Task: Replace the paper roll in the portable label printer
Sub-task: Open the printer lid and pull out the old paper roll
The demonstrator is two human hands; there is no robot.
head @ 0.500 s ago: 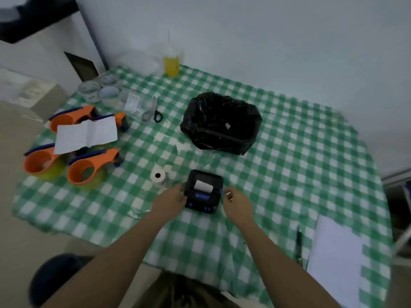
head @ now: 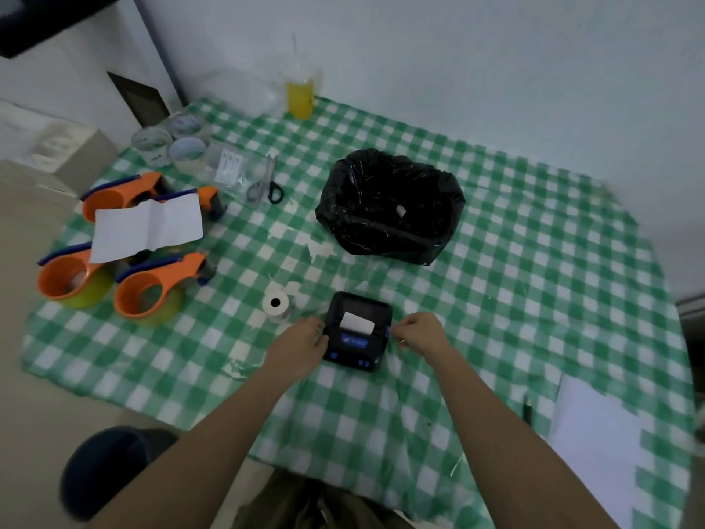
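A small black label printer (head: 356, 332) with blue buttons lies flat on the green checked tablecloth (head: 496, 280), and a strip of white paper sticks out of its slot. My left hand (head: 301, 341) grips the printer's left side. My right hand (head: 419, 332) touches its right side with fingers pinched at the edge. A white paper roll (head: 275, 305) stands on the cloth just left of the printer, apart from both hands.
A bin lined with a black bag (head: 389, 208) sits behind the printer. Three orange tape dispensers (head: 152, 290) and a white sheet (head: 147, 227) lie at the left. Scissors (head: 265, 183), tape rolls and a yellow drink (head: 300, 95) stand at the back. White papers (head: 599, 448) lie at the right.
My right hand has moved in from beside the printer to touch its right edge. My left hand stays on the left side.
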